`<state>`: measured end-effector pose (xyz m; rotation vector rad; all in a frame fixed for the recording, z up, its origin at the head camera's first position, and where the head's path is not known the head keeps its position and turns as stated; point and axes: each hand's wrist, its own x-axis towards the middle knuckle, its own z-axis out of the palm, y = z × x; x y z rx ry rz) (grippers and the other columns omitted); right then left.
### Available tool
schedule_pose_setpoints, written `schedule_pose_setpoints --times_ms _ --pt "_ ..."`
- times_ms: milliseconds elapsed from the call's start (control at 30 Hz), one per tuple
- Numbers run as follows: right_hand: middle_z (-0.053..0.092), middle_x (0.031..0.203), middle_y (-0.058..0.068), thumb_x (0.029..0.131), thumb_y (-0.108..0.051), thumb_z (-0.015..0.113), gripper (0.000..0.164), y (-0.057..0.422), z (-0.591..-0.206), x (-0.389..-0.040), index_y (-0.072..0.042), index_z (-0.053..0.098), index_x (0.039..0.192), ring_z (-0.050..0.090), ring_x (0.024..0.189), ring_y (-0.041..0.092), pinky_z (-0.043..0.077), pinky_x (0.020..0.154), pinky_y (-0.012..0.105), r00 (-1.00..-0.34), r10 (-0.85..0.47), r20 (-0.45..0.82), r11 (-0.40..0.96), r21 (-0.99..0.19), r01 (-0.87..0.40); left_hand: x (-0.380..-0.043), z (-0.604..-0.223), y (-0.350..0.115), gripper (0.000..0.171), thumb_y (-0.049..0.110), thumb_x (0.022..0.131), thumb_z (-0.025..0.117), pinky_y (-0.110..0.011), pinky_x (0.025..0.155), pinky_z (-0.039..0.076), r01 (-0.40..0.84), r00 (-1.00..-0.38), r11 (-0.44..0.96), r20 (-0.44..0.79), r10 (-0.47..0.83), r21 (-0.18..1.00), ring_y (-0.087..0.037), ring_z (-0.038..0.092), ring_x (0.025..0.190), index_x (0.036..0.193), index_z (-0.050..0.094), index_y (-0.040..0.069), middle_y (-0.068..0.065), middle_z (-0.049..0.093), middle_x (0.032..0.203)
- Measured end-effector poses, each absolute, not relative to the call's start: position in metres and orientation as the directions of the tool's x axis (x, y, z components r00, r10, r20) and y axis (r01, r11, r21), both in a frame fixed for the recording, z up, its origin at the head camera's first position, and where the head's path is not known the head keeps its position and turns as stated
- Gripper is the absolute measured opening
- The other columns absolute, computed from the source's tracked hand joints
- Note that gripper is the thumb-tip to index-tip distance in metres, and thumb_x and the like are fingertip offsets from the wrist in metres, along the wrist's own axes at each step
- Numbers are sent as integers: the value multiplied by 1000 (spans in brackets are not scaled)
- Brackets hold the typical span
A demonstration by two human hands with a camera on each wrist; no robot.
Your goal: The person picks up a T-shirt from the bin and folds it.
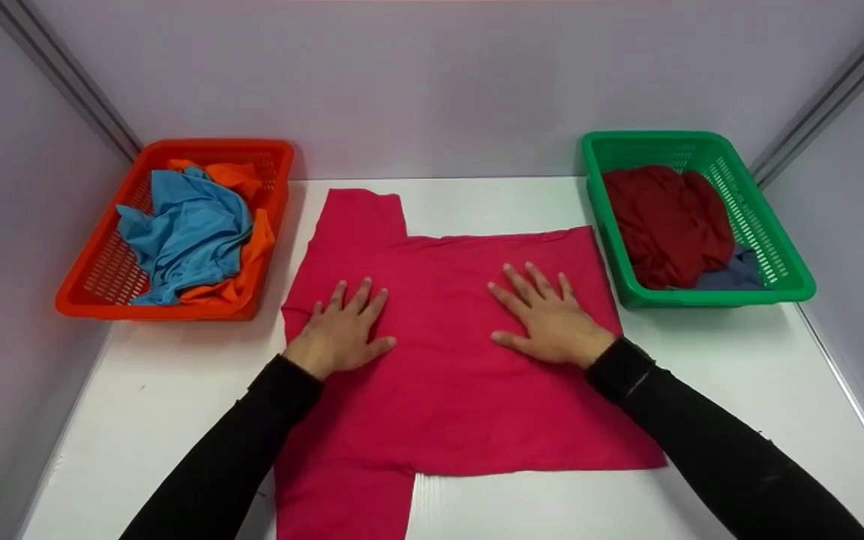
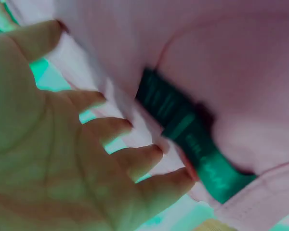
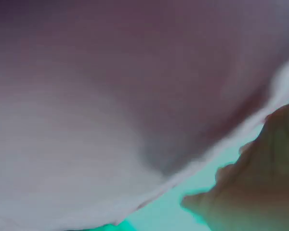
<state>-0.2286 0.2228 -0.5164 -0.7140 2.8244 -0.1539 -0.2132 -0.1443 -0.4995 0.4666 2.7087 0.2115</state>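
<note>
A pinkish-red T-shirt [image 1: 462, 390] lies spread flat on the white table, its sleeves at the left, one pointing away and one toward me. On its left part rests my left hand [image 1: 334, 334], palm down with fingers spread. My right hand [image 1: 548, 319] lies on the cloth nearer the hem, fingers also spread. The left wrist view, oddly tinted, has the left hand's palm [image 2: 62, 144] beside the cloth and a dark green label [image 2: 192, 139] with blurred lettering. In the blurry right wrist view, part of the right hand [image 3: 255, 183] appears by the cloth's edge [image 3: 154, 197].
An orange-red basket [image 1: 94, 289] at the left holds a blue cloth [image 1: 196, 225] and orange cloth [image 1: 258, 241]. At the right, a green basket [image 1: 777, 232] contains a dark red cloth [image 1: 668, 225] and a grey-blue one [image 1: 736, 271]. Pale walls [image 1: 432, 90] enclose the table [image 1: 154, 420].
</note>
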Motion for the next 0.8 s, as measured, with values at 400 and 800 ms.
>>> schedule_pose_setpoints --times_ms 400,800 --pt "0 181 5 100 -74 47 87 207 -506 -239 -36 10 170 0 165 50 14 120 86 -844 -430 -320 903 -148 -404 -223 -503 -150 87 63 105 49 -80 124 21 302 -853 934 -384 354 191 -53 1 164 171 10 22 -11 2 181" --pt "-5 181 3 97 -76 50 92 200 -497 -288 -38 8 170 -6 165 50 11 120 87 -813 -400 -423 917 -169 -363 -263 -497 -157 91 67 102 51 -81 123 19 274 -845 940 -416 336 202 -50 -1 165 171 8 27 -8 -2 181"
